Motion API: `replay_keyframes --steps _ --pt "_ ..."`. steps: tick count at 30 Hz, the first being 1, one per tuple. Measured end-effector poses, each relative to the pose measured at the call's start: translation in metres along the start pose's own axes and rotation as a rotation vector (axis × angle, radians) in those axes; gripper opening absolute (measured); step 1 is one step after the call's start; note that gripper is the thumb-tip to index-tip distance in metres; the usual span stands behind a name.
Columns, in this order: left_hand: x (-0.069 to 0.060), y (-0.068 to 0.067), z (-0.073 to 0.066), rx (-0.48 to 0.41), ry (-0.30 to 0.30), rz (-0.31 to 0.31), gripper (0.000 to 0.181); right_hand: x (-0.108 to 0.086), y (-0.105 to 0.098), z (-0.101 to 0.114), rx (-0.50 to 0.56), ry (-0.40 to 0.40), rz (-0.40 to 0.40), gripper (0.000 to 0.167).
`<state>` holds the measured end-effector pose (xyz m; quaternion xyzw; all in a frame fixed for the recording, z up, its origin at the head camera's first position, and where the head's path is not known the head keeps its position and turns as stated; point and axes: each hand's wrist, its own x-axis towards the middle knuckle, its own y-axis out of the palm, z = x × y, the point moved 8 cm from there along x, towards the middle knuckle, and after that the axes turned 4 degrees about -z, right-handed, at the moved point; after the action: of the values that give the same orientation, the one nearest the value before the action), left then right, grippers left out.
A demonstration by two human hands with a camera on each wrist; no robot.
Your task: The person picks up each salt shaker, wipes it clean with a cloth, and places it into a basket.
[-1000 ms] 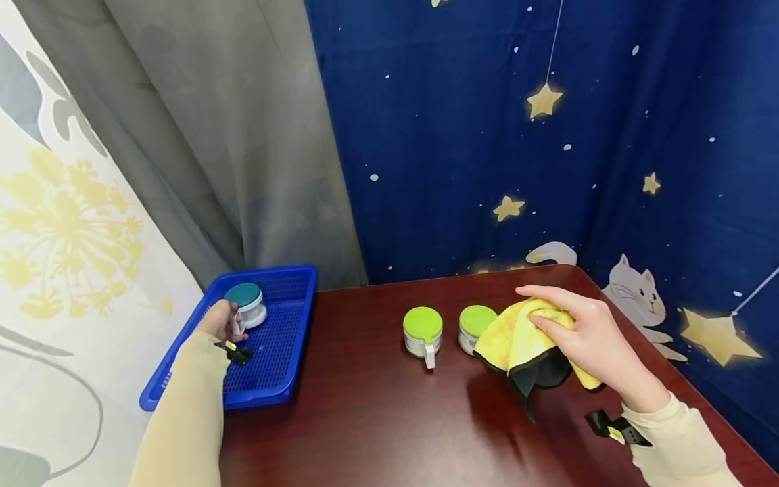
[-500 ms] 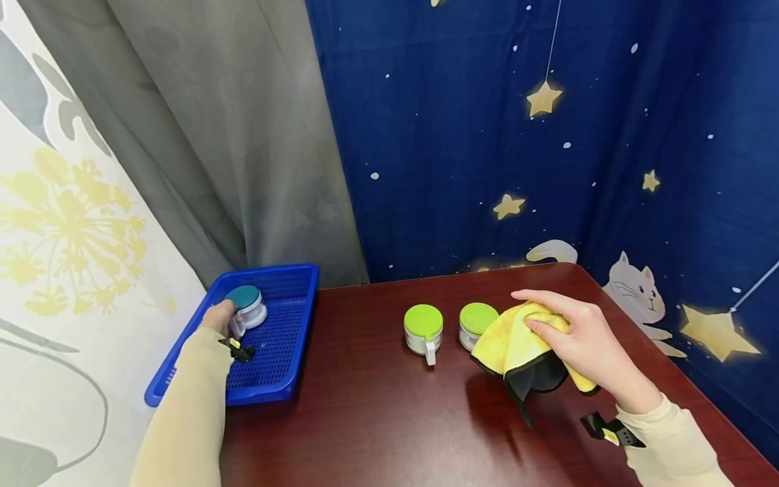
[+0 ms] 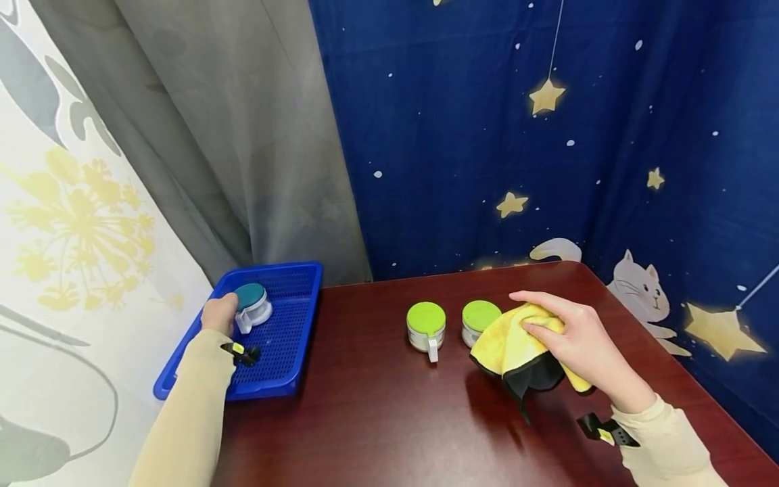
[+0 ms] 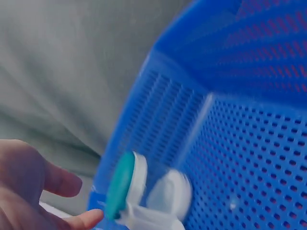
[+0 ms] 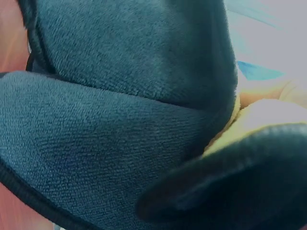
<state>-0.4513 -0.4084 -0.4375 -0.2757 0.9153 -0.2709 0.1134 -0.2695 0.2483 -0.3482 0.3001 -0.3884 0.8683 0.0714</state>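
Note:
The left hand (image 3: 220,314) is at the left rim of the blue basket (image 3: 291,390), beside a clear jar with a teal lid (image 3: 250,295). In the left wrist view the hand (image 4: 36,191) has thumb and finger apart with nothing between them, near the teal lid (image 4: 120,185); the jar's handle (image 4: 152,219) is free. The right hand (image 3: 589,343) pinches a yellow cloth (image 3: 514,336) with a dark underside above the table, in front of a green-lidded jar (image 3: 481,316). Dark folds of cloth (image 5: 105,139) fill most of the right wrist view.
Another green-lidded jar (image 3: 426,318) with its handle toward the near side stands left of the cloth on the reddish-brown table (image 3: 377,419). A grey curtain (image 3: 262,169) and a blue starry curtain (image 3: 450,149) hang behind the table.
The left hand has let go of the teal-lidded jar's handle and drawn slightly left of it; the jar stays in the basket. The right hand and cloth have barely moved.

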Motion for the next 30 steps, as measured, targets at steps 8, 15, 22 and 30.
replay_keyframes --steps 8,15,22,30 --pt "-0.027 0.0 -0.037 -0.048 0.146 -0.088 0.046 -0.002 0.004 -0.001 -0.003 0.013 0.012 0.07" --pt "-0.072 -0.005 -0.083 -0.117 0.294 -0.24 0.029 -0.001 0.005 0.002 -0.061 -0.041 -0.026 0.065" --pt "-0.126 0.013 -0.116 -0.158 0.439 -0.272 0.02 -0.002 0.005 0.0 -0.076 0.004 -0.075 0.041" --pt "-0.183 0.059 -0.137 -0.233 0.536 -0.099 0.013 -0.003 0.008 0.0 -0.031 -0.033 -0.089 0.042"
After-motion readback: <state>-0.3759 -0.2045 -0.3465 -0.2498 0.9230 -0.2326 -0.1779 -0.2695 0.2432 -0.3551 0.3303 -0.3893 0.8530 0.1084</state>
